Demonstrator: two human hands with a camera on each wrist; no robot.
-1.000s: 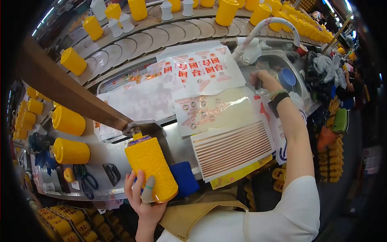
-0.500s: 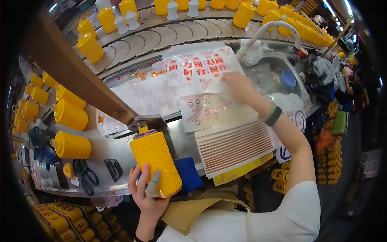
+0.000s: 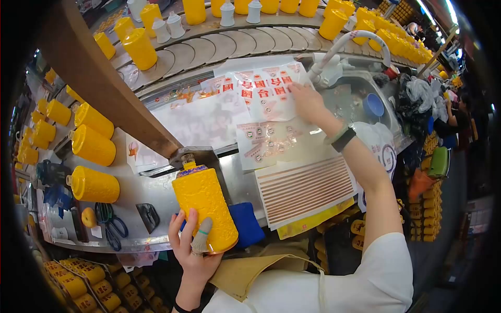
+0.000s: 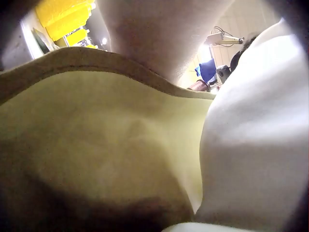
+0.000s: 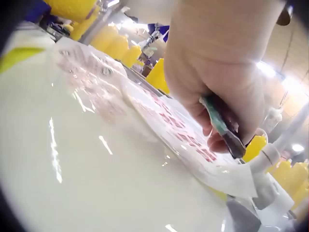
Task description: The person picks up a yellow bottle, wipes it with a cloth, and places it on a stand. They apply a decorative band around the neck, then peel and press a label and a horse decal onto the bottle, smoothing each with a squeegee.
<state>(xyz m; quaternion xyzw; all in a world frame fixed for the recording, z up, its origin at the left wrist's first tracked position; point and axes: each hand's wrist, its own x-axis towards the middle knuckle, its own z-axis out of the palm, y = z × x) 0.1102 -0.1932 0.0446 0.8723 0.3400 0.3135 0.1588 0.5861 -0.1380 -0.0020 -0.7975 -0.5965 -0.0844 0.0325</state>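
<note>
My left hand (image 3: 195,250) grips the lower end of a yellow embossed bottle (image 3: 203,208), a grey cover on one finger. The bottle lies tilted, its clear neck (image 3: 188,161) at a metal bracket under the wooden beam. My right hand (image 3: 309,104) is at the right edge of a decal sheet with red characters (image 3: 263,88). In the right wrist view that hand's curled fingers hold a flat dark piece with a green edge (image 5: 221,124), close over the sheet. In the left wrist view a tan apron (image 4: 106,130) hides the left hand's work.
A sheet of brown stripes (image 3: 308,190) and a blue cloth (image 3: 246,224) lie near the front edge. Scissors (image 3: 112,227) and yellow bottles (image 3: 94,184) are at left. A sink (image 3: 347,99) with a blue cup (image 3: 372,105) stands right; a conveyor (image 3: 224,44) runs behind.
My right hand has moved left from the sink to the red-character sheet, most of it in the first half second. Bottles on the conveyor have shifted. My left hand still grips the bottle.
</note>
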